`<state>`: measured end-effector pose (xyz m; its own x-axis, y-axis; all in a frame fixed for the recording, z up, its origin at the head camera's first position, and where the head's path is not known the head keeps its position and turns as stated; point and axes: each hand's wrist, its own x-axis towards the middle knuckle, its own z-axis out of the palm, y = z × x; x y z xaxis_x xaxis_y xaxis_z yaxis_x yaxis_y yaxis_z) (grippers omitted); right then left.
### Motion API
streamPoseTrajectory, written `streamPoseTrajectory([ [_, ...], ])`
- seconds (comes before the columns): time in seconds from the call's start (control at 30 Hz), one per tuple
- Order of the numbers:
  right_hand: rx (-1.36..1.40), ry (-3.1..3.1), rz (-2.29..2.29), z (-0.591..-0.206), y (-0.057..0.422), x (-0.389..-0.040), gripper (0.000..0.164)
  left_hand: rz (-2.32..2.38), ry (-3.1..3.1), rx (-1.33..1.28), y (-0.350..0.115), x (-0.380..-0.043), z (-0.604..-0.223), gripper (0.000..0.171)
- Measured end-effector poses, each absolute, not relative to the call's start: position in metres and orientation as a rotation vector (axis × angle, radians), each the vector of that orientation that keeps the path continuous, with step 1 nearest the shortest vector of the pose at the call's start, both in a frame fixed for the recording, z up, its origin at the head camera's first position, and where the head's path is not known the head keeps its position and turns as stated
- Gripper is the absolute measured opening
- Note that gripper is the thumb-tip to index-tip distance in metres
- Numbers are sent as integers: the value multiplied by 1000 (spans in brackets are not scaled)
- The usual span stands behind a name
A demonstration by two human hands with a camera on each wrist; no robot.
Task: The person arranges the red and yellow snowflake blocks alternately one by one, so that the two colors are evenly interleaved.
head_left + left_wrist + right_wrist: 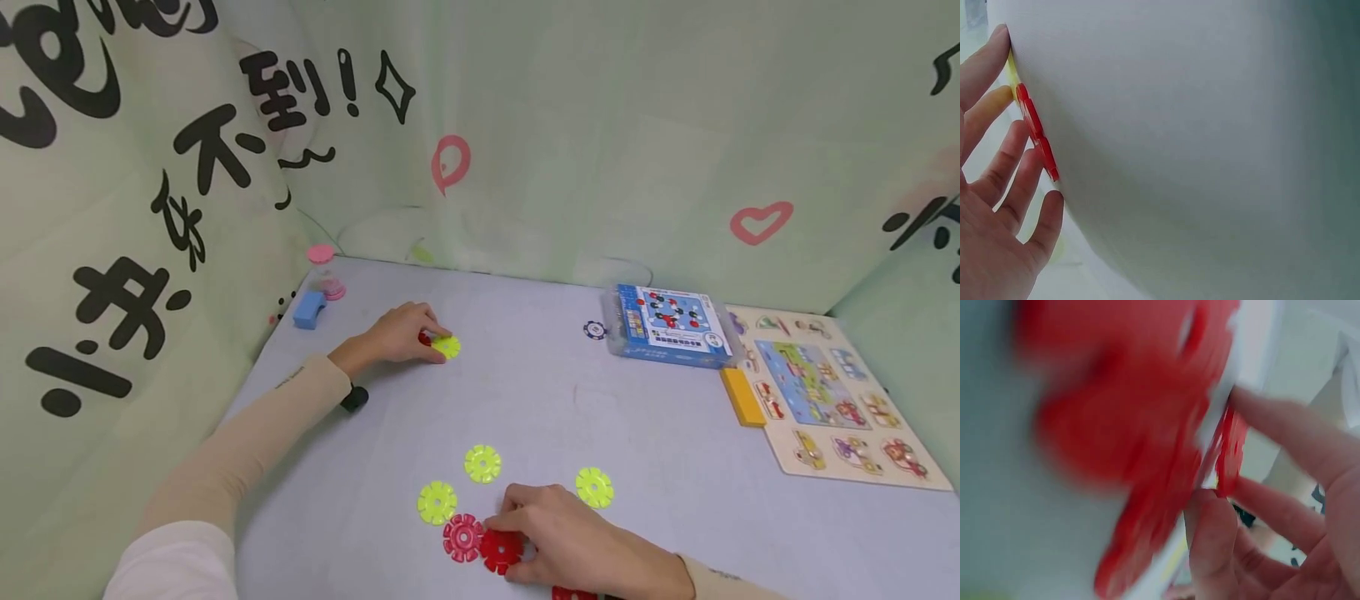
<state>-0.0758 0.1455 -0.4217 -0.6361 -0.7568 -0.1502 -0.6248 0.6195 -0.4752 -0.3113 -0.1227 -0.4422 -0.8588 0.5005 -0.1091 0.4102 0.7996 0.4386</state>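
In the head view my left hand [401, 333] has thumb and fingertip at opposite edges of a yellow-green notched interlocking disc [448, 347], pinching it close to the tabletop. A red disc [1036, 128] lies under its other fingers, partly hidden in the head view. Nearer to me, my right hand [562, 537] grips a red interlocking disc [501, 551] by its rim, thumb below and fingers above. A pinkish-red disc [462, 537] lies directly left of it, their edges meeting. Two yellow-green discs [482, 463] lie beyond, and another yellow-green disc [595, 487] is right of the fingers.
More red discs [573, 593] show at the bottom edge, below the right hand. A blue boxed set [671, 325], a yellow block [742, 397] and a wooden picture puzzle board [806, 446] sit at the right. A blue block [308, 310] and pink-capped bottle [322, 271] stand back left.
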Motion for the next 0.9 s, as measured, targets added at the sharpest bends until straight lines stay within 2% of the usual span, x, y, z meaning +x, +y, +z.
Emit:
streamPoseTrajectory([
  [0.23, -1088, 2498, -340, -416, 144, -72, 40, 597, 2766, 708, -123, -311, -442, 51],
  [0.37, -1177, 2549, -264, -417, 144, -70, 37, 585, 2778, 722, -124, -313, -443, 51],
  [0.47, -1206, 2543, -261, -417, 144, -71, 40, 581, 2775, 731, -124, -314, -443, 51],
  [0.7, -997, 2387, -507, -417, 143, -71, 59, 581, 2773, 726, -123, -312, -442, 51],
  [0.8, -1070, 2373, -593, -421, 145, -70, 65, 576, 2774, 726, -122, -312, -441, 51],
  [0.9, -1150, 2343, -648, -425, 147, -73, 61, 569, 2774, 729, -123, -312, -442, 51],
])
